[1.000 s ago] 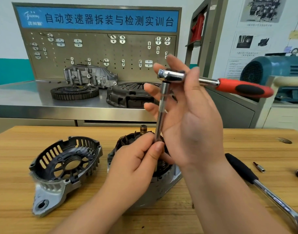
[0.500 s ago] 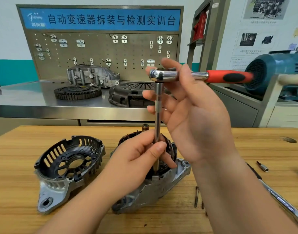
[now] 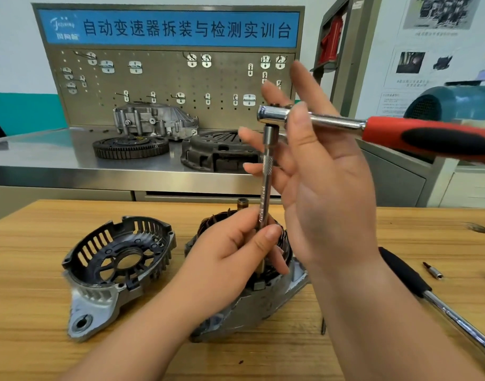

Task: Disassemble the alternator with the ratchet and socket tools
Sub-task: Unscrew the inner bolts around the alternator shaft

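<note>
The alternator body [image 3: 263, 306] stands on the wooden table [image 3: 29, 270], its copper windings facing up. A chrome extension bar [image 3: 266, 182] rises upright from it to the ratchet [image 3: 274, 114], whose red and black handle [image 3: 428, 138] points right. My left hand [image 3: 230, 259] pinches the lower part of the bar between thumb and fingers, hiding where the bar meets the alternator. My right hand [image 3: 323, 188] is at the ratchet head, thumb in front of the neck and straight, spread fingers behind it.
The removed end cover [image 3: 117, 259] lies left of the alternator. A second ratchet with a black grip [image 3: 406, 273] and a small bit [image 3: 432, 270] lie at the right, a loose bolt [image 3: 323, 324] by my right wrist. Behind, a steel bench [image 3: 43, 160] carries a flywheel [image 3: 130, 147] and a clutch plate [image 3: 216, 152].
The red handle has swung a little, now angling down to the right and nearer to me. Both hands keep their places on the bar and the ratchet head.
</note>
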A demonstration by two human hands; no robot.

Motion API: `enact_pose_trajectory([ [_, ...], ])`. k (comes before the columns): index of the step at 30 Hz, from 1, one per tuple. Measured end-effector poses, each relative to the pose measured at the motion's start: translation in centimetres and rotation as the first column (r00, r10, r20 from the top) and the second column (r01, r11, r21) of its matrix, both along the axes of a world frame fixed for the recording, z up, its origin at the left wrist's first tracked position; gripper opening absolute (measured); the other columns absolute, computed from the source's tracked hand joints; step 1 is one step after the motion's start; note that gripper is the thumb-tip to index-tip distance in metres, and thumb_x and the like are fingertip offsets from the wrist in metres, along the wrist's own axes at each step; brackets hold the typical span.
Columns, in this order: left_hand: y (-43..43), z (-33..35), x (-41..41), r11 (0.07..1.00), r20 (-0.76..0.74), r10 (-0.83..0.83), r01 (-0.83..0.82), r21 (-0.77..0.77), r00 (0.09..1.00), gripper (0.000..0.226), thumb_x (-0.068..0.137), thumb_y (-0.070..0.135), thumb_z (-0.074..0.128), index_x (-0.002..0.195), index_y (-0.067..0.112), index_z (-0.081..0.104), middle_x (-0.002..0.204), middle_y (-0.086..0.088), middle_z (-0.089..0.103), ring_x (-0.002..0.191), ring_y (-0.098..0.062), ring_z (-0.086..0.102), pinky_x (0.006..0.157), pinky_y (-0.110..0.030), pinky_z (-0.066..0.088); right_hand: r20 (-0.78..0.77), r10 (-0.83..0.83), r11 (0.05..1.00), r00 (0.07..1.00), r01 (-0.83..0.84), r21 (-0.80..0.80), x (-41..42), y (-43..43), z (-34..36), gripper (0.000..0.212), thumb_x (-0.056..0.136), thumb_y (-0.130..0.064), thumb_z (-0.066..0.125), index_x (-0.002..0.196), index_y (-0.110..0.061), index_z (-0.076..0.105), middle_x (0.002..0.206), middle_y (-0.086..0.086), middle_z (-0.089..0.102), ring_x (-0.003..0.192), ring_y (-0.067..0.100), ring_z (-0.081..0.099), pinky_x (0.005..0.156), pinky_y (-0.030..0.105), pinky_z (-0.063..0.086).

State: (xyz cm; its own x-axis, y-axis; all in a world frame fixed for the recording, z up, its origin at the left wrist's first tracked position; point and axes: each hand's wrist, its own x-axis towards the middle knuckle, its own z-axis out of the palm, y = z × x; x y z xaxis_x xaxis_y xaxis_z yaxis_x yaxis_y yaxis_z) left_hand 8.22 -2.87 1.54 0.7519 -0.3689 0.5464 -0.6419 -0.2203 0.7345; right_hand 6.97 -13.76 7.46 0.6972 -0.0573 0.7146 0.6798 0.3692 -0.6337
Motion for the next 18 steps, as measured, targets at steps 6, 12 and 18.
enact_pose_trajectory([
  [6,0.40,0.15,0.01,0.997,-0.047,-0.066,0.068,0.042,0.997,0.038,0.088,0.046,0.039,0.095,0.016,0.062,0.085,0.011,0.072,0.083,-0.032,0.063,0.079,-0.055,0.049,-0.251,0.229,0.973,0.941,-0.212,0.095,0.27,-0.60,0.24,0.035,0.101,-0.042,0.031,0.104,-0.018,0.056,0.100,0.008,0.075,0.088,0.025,0.071,0.060,0.024,0.055],
  [12,0.21,-0.19,0.21,0.998,0.003,-0.027,0.027,0.064,1.000,0.033,0.090,0.043,0.044,0.100,0.017,0.063,0.079,0.009,0.073,0.076,-0.025,0.067,0.077,-0.048,0.053,0.041,-0.122,0.990,0.992,0.124,-0.071,0.15,-0.22,0.11,0.026,0.092,-0.027,0.055,0.117,-0.031,0.063,0.110,-0.010,0.070,0.103,0.007,0.064,0.087,0.036,0.055],
  [18,-0.13,-0.60,0.20,0.997,0.034,0.024,-0.026,0.069,0.999,0.027,0.094,0.041,0.045,0.090,0.020,0.061,0.079,0.016,0.071,0.072,-0.021,0.065,0.070,-0.042,0.054,0.100,-0.034,0.994,0.994,0.044,-0.097,-0.16,-0.24,0.28,0.030,0.094,-0.019,0.052,0.119,-0.035,0.057,0.123,-0.015,0.065,0.106,0.006,0.063,0.080,0.025,0.055],
])
